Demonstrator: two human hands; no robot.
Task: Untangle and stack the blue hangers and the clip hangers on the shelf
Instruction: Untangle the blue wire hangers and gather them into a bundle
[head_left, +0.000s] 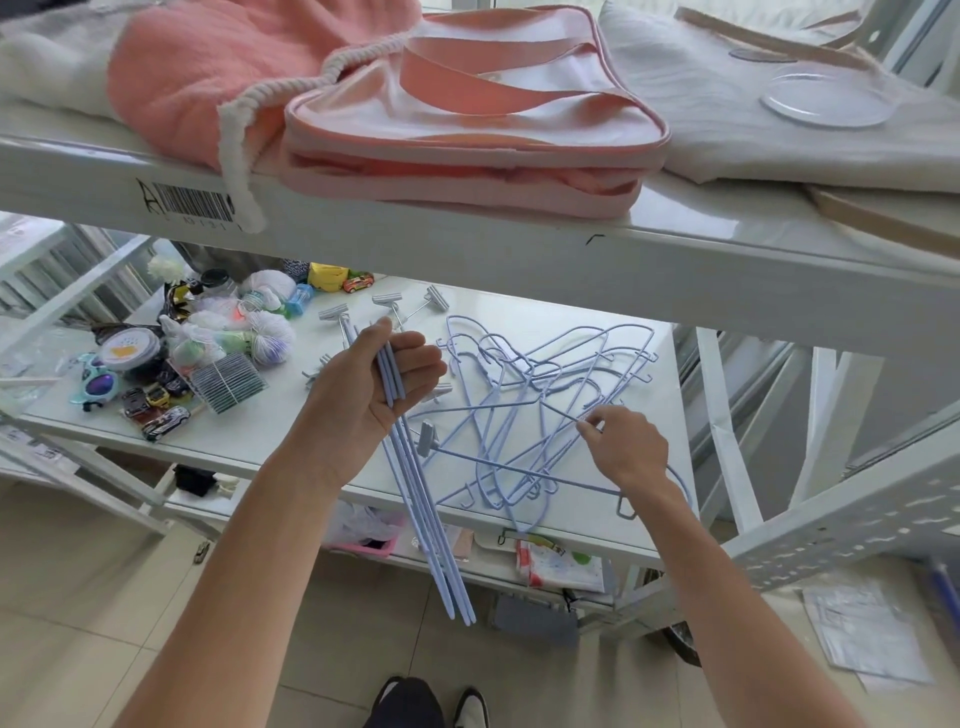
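Hands work over a white shelf. Left hand closes around three blue bars of clip hangers, which slant down past the shelf edge; three grey clips show above its fingers. Right hand pinches one wire in the tangled pile of blue hangers lying on the shelf, too interlocked to count.

Pale blue wire hangers are lying in a tangled heap on the white shelf, hooks and bars crossing at all angles, some hanging past the front edge. Grey clip hangers are sitting behind and left of the heap. A bundle of blue rods is slanting down off the shelf.
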